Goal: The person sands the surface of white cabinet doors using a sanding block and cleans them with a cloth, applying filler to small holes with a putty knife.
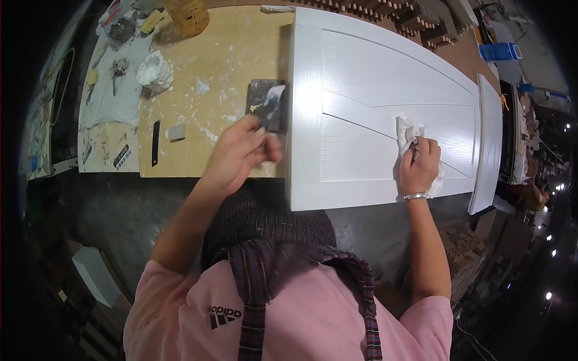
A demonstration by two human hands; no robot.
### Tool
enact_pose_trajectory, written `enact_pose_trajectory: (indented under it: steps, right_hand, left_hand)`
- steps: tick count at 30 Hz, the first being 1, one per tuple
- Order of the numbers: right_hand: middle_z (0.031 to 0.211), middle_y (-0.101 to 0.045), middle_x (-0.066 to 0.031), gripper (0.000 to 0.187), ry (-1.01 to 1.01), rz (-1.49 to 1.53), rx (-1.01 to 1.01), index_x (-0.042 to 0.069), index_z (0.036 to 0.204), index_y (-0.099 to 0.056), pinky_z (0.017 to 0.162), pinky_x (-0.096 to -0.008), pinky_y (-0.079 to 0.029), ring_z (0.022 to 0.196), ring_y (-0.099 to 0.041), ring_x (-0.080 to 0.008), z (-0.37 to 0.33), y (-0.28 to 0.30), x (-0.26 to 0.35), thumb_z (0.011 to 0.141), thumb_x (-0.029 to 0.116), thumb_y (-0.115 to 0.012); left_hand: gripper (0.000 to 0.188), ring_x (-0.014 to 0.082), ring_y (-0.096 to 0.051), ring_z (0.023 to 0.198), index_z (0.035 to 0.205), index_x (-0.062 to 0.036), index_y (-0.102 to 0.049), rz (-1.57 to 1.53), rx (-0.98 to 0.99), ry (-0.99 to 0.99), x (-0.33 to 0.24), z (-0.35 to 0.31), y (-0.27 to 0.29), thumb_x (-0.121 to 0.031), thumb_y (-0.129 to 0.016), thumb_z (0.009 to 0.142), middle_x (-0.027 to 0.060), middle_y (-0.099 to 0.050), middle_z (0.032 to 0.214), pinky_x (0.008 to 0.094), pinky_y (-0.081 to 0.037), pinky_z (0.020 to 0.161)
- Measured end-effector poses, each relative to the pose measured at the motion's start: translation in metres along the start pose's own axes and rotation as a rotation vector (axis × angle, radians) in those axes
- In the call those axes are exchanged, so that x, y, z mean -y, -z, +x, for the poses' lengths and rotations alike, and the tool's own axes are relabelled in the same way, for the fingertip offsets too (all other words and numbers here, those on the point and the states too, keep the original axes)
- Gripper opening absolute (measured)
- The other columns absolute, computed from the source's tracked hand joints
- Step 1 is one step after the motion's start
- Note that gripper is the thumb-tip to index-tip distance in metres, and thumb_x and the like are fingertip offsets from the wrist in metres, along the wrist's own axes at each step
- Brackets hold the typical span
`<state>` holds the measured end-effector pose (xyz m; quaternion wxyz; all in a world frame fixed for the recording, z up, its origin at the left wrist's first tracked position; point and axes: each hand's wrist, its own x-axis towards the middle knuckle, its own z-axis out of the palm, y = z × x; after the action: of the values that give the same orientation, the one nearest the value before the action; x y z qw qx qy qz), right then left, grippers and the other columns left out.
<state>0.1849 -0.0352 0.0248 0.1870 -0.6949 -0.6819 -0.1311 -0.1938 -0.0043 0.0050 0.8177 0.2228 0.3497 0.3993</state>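
Observation:
A white panelled door [355, 66] with grooved trim lies across the right of the workbench. My right hand [423, 165] is closed on a crumpled white cloth [406, 127] and presses it to the door's face, with part of it trailing below the hand. Left of the door's edge, my left hand [241, 151] pinches a putty knife [274, 99] whose blade carries white paste; motion blurs it somewhat. Beneath the knife, a dark square plate [257, 89] lies on the bench.
The paint-spotted workbench [198, 120] holds a black strip [156, 143], a small grey block [176, 132], a crumpled white bag [155, 71] and an amber tub [186, 17]. A second white panel [485, 144] stands right of the door. Notched wooden pieces [421, 21] line the back.

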Motion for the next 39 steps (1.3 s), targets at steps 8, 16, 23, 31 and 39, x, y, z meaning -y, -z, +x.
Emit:
enact_pose_trajectory:
  steps: [8, 16, 23, 31, 39]
  right_hand:
    - [0.093, -0.059, -0.0101, 0.017, 0.005, -0.011, -0.008, 0.008, 0.097, -0.061, 0.069, -0.0435, -0.047, 0.084, -0.056, -0.0317, -0.004, -0.001, -0.004, 0.08, 0.005, -0.061]
    - [0.096, -0.058, -0.0108, 0.017, 0.024, -0.035, 0.028, 0.008, 0.098, -0.062, 0.071, -0.0446, -0.048, 0.088, -0.056, -0.0326, -0.004, -0.003, -0.007, 0.081, 0.008, -0.061]
    - [0.097, -0.057, -0.0118, 0.019, 0.02, -0.044, 0.05, 0.007, 0.1, -0.062, 0.074, -0.0455, -0.049, 0.09, -0.055, -0.0336, -0.004, -0.004, -0.006, 0.081, 0.009, -0.061]
    - [0.097, -0.057, -0.0123, 0.018, 0.026, -0.053, 0.064, 0.007, 0.1, -0.062, 0.075, -0.0461, -0.049, 0.09, -0.055, -0.0333, -0.005, -0.003, -0.012, 0.082, 0.009, -0.061]
    - [0.097, -0.057, -0.0126, 0.017, 0.033, -0.047, 0.064, 0.006, 0.1, -0.061, 0.074, -0.0462, -0.048, 0.091, -0.055, -0.0337, -0.005, -0.002, -0.007, 0.083, 0.01, -0.062]
  left_hand:
    - [0.015, 0.0157, -0.062, 0.082, 0.117, -0.0012, -0.047, 0.28, -0.224, -0.288, -0.018, 0.028, 0.017, -0.008, -0.044, 0.103, 0.0136, -0.066, 0.1, 0.029, -0.052, 0.078]
    - [0.026, 0.0172, -0.056, 0.08, 0.114, 0.0015, -0.066, 0.86, -0.149, -0.426, 0.05, -0.083, 0.002, 0.003, -0.059, 0.09, 0.0083, -0.061, 0.089, 0.0282, -0.046, 0.073]
    - [0.037, 0.028, -0.054, 0.078, 0.112, -0.0023, -0.07, 1.259, -0.282, -0.706, 0.056, -0.089, -0.014, 0.009, -0.067, 0.076, 0.0116, -0.055, 0.084, 0.0348, -0.045, 0.07]
    - [0.04, 0.0291, -0.053, 0.079, 0.11, -0.003, -0.07, 1.328, -0.295, -0.765, 0.062, -0.09, -0.016, 0.009, -0.068, 0.073, 0.0112, -0.054, 0.085, 0.0376, -0.045, 0.07]
    - [0.038, 0.0279, -0.052, 0.08, 0.112, -0.0027, -0.07, 1.323, -0.32, -0.787, 0.071, -0.089, -0.009, 0.009, -0.066, 0.076, 0.0107, -0.054, 0.084, 0.0358, -0.044, 0.071]
